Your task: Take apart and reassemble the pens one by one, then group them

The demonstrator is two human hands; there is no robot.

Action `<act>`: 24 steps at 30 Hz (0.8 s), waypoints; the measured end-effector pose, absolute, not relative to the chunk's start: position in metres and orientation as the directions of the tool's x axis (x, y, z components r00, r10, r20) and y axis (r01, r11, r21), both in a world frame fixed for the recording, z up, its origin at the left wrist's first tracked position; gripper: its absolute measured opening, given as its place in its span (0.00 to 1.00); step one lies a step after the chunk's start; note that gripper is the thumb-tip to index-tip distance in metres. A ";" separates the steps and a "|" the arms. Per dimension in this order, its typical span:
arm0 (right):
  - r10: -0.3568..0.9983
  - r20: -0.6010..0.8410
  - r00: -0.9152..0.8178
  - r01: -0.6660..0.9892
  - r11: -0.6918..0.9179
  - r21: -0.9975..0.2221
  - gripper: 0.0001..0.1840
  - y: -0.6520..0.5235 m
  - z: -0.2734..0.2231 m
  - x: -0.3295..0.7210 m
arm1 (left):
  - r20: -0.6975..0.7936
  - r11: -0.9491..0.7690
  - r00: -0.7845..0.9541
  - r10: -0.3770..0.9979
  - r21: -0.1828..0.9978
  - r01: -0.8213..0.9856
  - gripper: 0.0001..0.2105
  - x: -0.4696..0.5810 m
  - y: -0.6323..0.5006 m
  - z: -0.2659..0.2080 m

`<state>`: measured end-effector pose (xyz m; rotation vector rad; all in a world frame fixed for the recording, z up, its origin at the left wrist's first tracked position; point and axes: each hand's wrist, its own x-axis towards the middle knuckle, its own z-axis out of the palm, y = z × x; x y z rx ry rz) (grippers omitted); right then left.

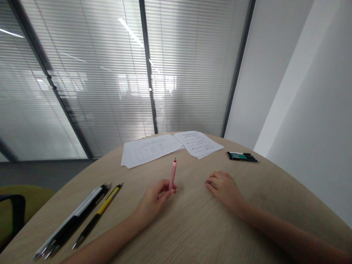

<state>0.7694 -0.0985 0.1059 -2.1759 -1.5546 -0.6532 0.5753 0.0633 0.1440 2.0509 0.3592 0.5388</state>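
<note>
In the middle of the table, my left hand (157, 196) pinches a pink pen (173, 174) near its lower end. The pen stands nearly upright, and a thin dark point sticks out of its top opening. To the right, my right hand (224, 189) rests low over the tabletop with its fingers bent together. A small dark piece (211, 183) shows at its thumb and fingertips; its kind is too small to tell. The two hands are apart.
On the left lie several black-and-white pens (78, 214) and a yellow-and-black pen (106, 205). Printed papers (151, 146) spread at the table's far edge. Several green, black and white pens (242, 157) lie at the right. A green chair (30, 192) stands left of the table (189, 227).
</note>
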 end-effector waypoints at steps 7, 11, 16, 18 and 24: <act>0.772 0.595 0.223 0.969 -0.242 -0.049 0.10 -0.097 0.107 0.770 | 0.283 -0.606 0.837 0.469 0.793 0.071 0.04 0.575 0.065 0.141; 0.759 0.596 0.263 0.963 -0.169 -0.209 0.09 -0.095 0.107 0.774 | 0.349 -0.698 0.828 0.440 0.712 0.071 0.05 0.577 0.068 0.134; 0.695 0.628 0.351 0.917 -0.119 -0.381 0.08 -0.095 0.110 0.776 | 0.408 -0.817 0.851 0.330 0.576 0.041 0.06 0.577 0.071 0.131; 0.680 0.658 0.324 0.927 -0.088 -0.365 0.08 -0.097 0.113 0.773 | 0.430 -0.854 0.850 0.303 0.519 0.042 0.06 0.577 0.072 0.132; 0.660 0.730 0.176 0.972 -0.001 -0.234 0.09 -0.103 0.118 0.764 | 0.470 -0.875 0.815 0.339 0.475 0.090 0.07 0.577 0.073 0.134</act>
